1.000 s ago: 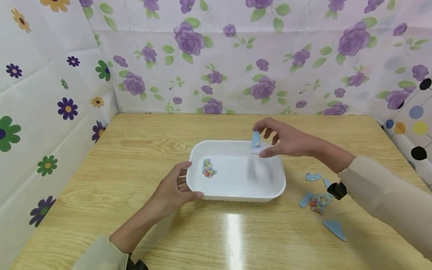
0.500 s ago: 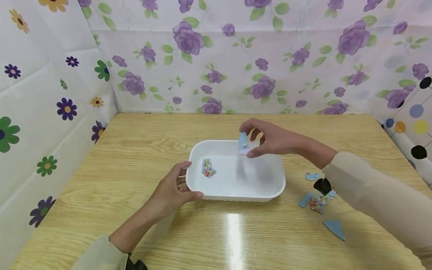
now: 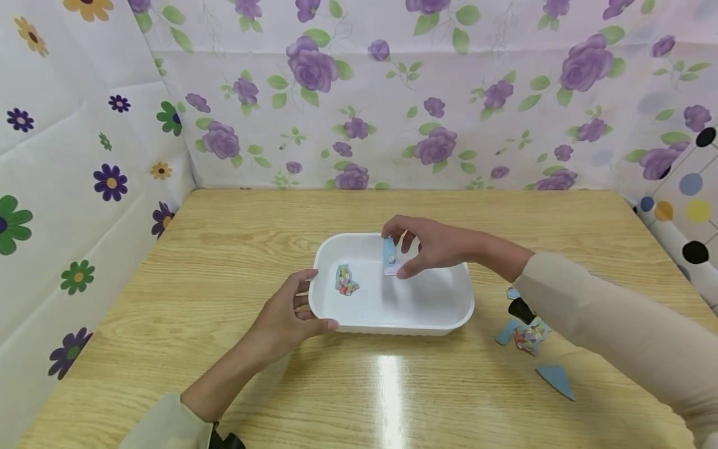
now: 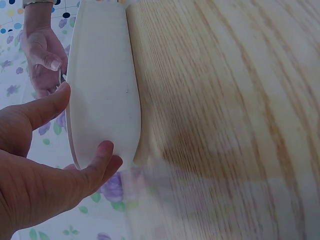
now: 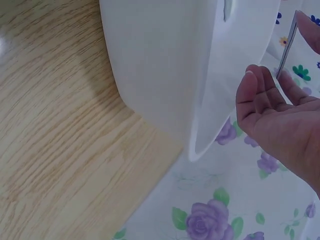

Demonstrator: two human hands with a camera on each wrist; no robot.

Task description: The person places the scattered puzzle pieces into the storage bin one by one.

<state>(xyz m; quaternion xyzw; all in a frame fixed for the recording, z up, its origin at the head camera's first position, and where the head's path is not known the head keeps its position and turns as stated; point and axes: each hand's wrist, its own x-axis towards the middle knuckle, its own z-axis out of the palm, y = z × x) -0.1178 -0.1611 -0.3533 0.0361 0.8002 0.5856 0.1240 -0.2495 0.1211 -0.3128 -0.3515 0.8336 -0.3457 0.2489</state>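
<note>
A white plastic tub (image 3: 359, 318) stands on the table, with one multicoloured flat puzzle piece (image 3: 346, 282) lying at its left end. My left hand (image 3: 286, 315) grips the tub's left end, thumb at the front rim and fingers along the side; the left wrist view shows the fingertips against the tub wall. Between thumb and fingertip, my right hand (image 3: 434, 245) pinches a light blue puzzle piece (image 3: 389, 254) with a small white figure and a pale lower edge. That piece hangs over the tub's middle, and the right wrist view shows it edge-on as a thin plate (image 5: 287, 45).
Several more pieces lie on the wooden table (image 3: 224, 237) right of the tub: a multicoloured piece (image 3: 527, 340), a narrow blue piece (image 3: 507, 332) and a blue triangular piece (image 3: 556, 381). My right sleeve (image 3: 594, 305) partly covers this group. Flowered cloth (image 3: 359, 93) hangs behind the table.
My right hand has moved left, then down with the blue puzzle piece, from above the tub's right part to its middle. The left hand and tub have stayed put.
</note>
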